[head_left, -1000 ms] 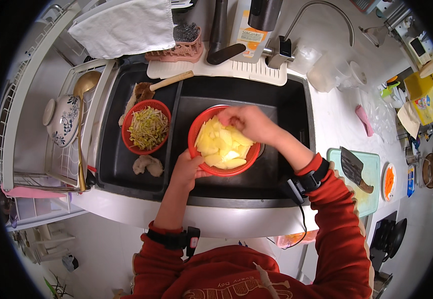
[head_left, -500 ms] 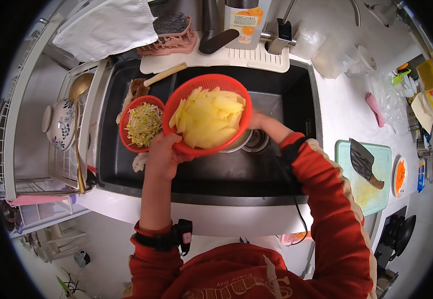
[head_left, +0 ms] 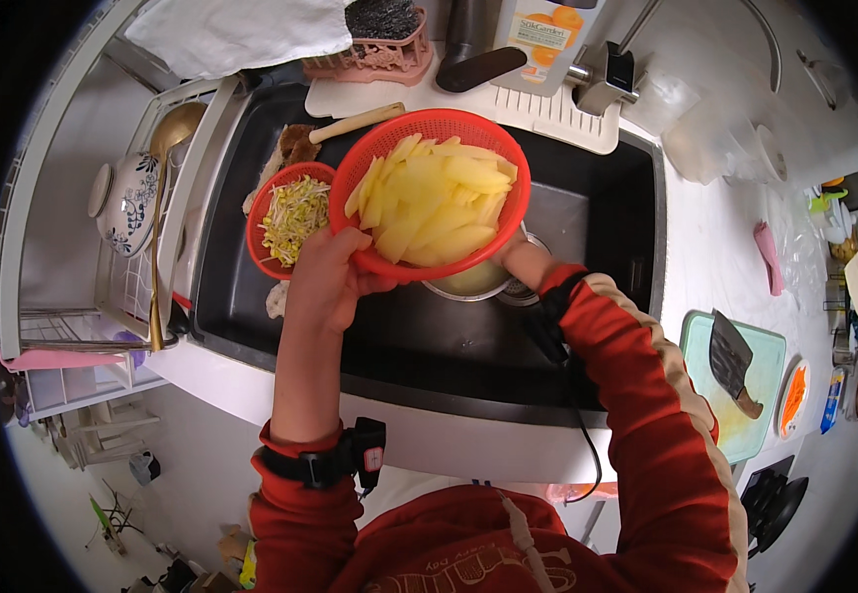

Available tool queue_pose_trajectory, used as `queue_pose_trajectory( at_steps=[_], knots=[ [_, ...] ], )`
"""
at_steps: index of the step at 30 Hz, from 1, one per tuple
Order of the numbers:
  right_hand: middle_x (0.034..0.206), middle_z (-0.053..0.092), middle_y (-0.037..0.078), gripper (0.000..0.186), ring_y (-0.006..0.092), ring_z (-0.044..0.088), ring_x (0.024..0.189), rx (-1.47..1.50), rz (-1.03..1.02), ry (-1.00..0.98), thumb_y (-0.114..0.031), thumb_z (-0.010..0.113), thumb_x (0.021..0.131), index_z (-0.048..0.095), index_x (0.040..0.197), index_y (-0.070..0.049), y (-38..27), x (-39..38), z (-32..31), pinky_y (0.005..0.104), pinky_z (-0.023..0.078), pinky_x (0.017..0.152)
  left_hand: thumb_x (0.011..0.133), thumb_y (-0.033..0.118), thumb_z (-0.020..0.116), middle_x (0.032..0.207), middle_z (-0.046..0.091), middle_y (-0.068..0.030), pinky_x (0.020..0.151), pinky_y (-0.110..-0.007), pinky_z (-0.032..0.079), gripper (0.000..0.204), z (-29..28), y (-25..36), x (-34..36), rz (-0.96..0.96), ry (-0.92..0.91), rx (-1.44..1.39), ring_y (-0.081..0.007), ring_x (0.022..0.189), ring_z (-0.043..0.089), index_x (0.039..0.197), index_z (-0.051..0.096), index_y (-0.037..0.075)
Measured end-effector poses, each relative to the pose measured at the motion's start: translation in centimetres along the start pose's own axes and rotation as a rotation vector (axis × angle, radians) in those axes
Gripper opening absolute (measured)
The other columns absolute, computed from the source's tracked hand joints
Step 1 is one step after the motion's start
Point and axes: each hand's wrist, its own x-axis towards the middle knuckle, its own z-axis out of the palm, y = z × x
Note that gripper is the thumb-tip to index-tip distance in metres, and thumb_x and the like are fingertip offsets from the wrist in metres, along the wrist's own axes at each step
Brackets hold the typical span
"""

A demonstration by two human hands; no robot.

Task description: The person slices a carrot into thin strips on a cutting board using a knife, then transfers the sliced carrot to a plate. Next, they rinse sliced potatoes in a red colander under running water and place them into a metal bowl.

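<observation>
A red colander (head_left: 348, 173) full of pale yellow potato slices (head_left: 434, 198) is held over the dark sink (head_left: 419, 346). My left hand (head_left: 325, 277) grips its near left rim, thumb on top. My right hand (head_left: 526, 259) is at the colander's lower right side, above a metal bowl (head_left: 473, 287) in the sink; its fingers are mostly hidden behind the colander and the bowl's rim. To the left, a smaller red basket (head_left: 257, 237) of bean sprouts (head_left: 295, 217) sits in the sink, partly covered by the colander.
Behind the sink stand a faucet (head_left: 607, 84), a bottle (head_left: 544, 44) and a pink sponge holder (head_left: 379, 61). A cleaver (head_left: 730, 358) lies on a green cutting board (head_left: 755, 395) at the right, beside a plate of orange shreds (head_left: 794, 398). A dish rack (head_left: 202, 188) stands left.
The view has shifted, so the surroundings sit differently. The colander has tipped or shifted slightly, and more of the metal bowl shows below it. My left hand keeps its grip on the rim.
</observation>
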Motion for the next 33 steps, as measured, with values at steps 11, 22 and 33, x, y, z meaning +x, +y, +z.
queue_pose_trajectory(
  at_steps=[11, 22, 33],
  knots=[
    [0.135, 0.044, 0.022, 0.073, 0.0342, 0.043, 0.126, 0.018, -0.122, -0.023, -0.025, 0.074, 0.071, 0.043, 0.134, -0.005, -0.1, 0.9, 2.1, 0.0392, 0.037, 0.104, 0.084, 0.009, 0.051, 0.093, 0.067, -0.0129, 0.051, -0.029, 0.057, 0.032, 0.2, -0.5, 0.4, -0.015, -0.007, -0.021, -0.0199, 0.066, 0.067, 0.114, 0.053, -0.004],
    [0.136, 0.044, 0.021, 0.077, 0.0341, 0.042, 0.126, 0.022, -0.278, -0.123, -0.028, 0.076, 0.070, 0.043, 0.135, -0.005, -2.5, -0.8, 1.6, 0.0392, 0.036, 0.104, 0.085, 0.007, 0.048, 0.093, 0.066, -0.0143, 0.053, -0.031, 0.058, 0.029, 0.3, -1.5, 0.3, -0.042, -0.036, -0.049, -0.0224, 0.068, 0.067, 0.111, 0.055, -0.003],
    [0.136, 0.044, 0.021, 0.080, 0.0340, 0.041, 0.127, 0.094, -0.422, -0.297, -0.032, 0.078, 0.068, 0.043, 0.135, -0.005, -3.1, -3.0, 1.7, 0.0392, 0.035, 0.104, 0.086, 0.007, 0.046, 0.095, 0.065, -0.0141, 0.055, -0.032, 0.058, 0.030, 0.4, -1.7, -0.1, -0.029, -0.027, -0.034, -0.0215, 0.070, 0.066, 0.112, 0.054, -0.003]
  ],
)
